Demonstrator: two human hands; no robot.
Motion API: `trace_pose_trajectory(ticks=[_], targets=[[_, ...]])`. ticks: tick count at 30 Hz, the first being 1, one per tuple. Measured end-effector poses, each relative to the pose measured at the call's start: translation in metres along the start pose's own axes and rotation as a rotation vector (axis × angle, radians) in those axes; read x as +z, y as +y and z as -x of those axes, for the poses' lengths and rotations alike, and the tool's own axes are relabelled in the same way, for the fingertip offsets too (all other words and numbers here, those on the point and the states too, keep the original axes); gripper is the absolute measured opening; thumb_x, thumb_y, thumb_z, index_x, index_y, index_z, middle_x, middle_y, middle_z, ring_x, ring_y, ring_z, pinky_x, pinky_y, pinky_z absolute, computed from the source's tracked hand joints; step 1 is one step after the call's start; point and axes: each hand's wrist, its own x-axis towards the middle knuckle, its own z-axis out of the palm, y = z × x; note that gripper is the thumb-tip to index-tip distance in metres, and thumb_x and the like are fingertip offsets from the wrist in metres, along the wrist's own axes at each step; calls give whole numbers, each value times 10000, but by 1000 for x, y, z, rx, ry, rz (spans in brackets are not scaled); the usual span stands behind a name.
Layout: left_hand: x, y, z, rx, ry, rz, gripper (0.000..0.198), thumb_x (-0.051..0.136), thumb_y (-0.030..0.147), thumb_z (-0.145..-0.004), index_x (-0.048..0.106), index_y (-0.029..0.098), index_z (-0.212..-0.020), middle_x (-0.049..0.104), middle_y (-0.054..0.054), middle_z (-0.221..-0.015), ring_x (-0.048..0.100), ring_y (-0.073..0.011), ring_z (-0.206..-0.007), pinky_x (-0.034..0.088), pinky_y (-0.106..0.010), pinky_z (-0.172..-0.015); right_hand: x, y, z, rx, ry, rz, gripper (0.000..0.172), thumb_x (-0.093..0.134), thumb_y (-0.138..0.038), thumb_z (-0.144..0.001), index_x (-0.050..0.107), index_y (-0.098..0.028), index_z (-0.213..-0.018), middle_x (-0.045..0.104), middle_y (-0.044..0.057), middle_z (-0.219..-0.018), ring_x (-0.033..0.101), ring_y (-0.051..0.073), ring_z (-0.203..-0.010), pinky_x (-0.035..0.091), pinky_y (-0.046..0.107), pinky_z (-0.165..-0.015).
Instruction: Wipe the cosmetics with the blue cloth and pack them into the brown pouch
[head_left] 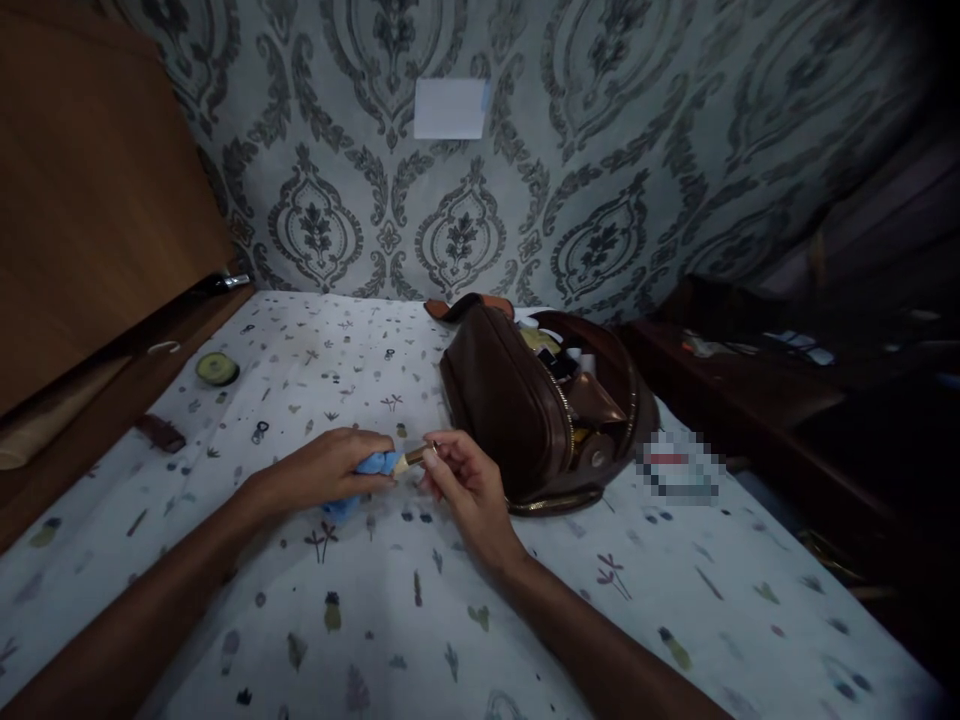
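Just in front of the bag, my left hand [358, 457] is closed around a crumpled blue cloth [377, 463], part of which hangs below the fingers. My right hand [469, 478] pinches a small gold-coloured tube [418, 455] between thumb and fingertips. The tube's pale end meets the cloth at my left fingers; its exact kind is unclear. Right beside my right hand lies a brown leather bag [499, 395], its zip open. Inside show a bronze-coloured pouch [596, 400], white-capped containers and other small items, partly hidden by the bag's side.
Under everything spreads a white patterned sheet [405, 620]. A round green-topped container [217, 369] and a brown strap [161, 434] lie at left, near a wooden panel [97, 190]. A blurred-out object [681, 465] is right of the bag. Dark furniture [720, 410] borders the right side.
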Motion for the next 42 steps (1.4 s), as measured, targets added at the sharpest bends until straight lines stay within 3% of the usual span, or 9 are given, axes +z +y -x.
trace_pose_trajectory(ticks=[4,7,11,13,18,27,32,36,42], targets=[[-10,-10,4,-55,-17,-98,316,600,539,-901,637,225,-907,637,-8,-847,580,-204,-798,372,-268,-693,-2,0,-2,16,32,-6,328,701,-507,-841,585,-216,-937,591,-32,-716,545,101,-540,400,227,-490],[-12,-10,5,-81,54,-158,330,576,551,-917,633,228,-948,621,-13,-883,579,-209,-836,385,-280,-717,-2,-1,-4,23,54,17,339,692,-522,-845,534,-222,-847,590,-40,-683,521,91,-511,381,224,-478],[7,1,-1,-9,269,-214,319,491,516,-975,611,230,-1053,599,-39,-979,566,-214,-920,426,-305,-777,0,-1,-3,42,71,8,390,727,-527,-806,470,-234,-779,544,-62,-618,503,96,-482,365,228,-470],[24,6,-5,81,301,-239,304,483,481,-986,600,224,-1099,606,-63,-1021,555,-229,-953,442,-329,-791,3,0,-1,44,44,21,383,732,-515,-800,477,-232,-756,535,-58,-618,503,104,-506,375,235,-489],[43,4,-8,145,264,-389,263,446,412,-1007,593,198,-1046,611,-86,-968,523,-248,-929,440,-348,-745,5,0,2,-2,22,77,335,722,-460,-814,502,-227,-715,548,-37,-636,536,130,-595,427,263,-585],[2,-32,-1,-20,55,-290,370,554,570,-922,656,232,-1032,576,-38,-1000,547,-211,-921,400,-287,-734,1,5,-1,96,56,20,330,735,-492,-792,530,-235,-829,585,-25,-683,564,143,-566,386,244,-472],[-4,-36,3,-47,28,-182,361,535,558,-935,660,239,-1048,582,-29,-1002,567,-206,-927,401,-281,-767,0,4,-1,14,-29,70,251,728,-350,-796,663,-236,-1010,614,5,-815,598,160,-715,465,269,-606],[-1,-28,1,-17,81,-240,349,535,546,-941,659,241,-1057,590,-30,-983,564,-209,-911,407,-286,-741,0,3,-1,34,-15,88,208,709,-392,-805,657,-221,-911,608,-13,-716,588,150,-613,458,278,-579],[28,-2,-6,162,280,-611,199,554,388,-966,613,203,-1009,605,-81,-982,521,-250,-932,359,-300,-633,5,2,4,73,-49,102,272,670,-452,-842,545,-221,-771,565,-48,-595,532,113,-470,411,250,-490]])
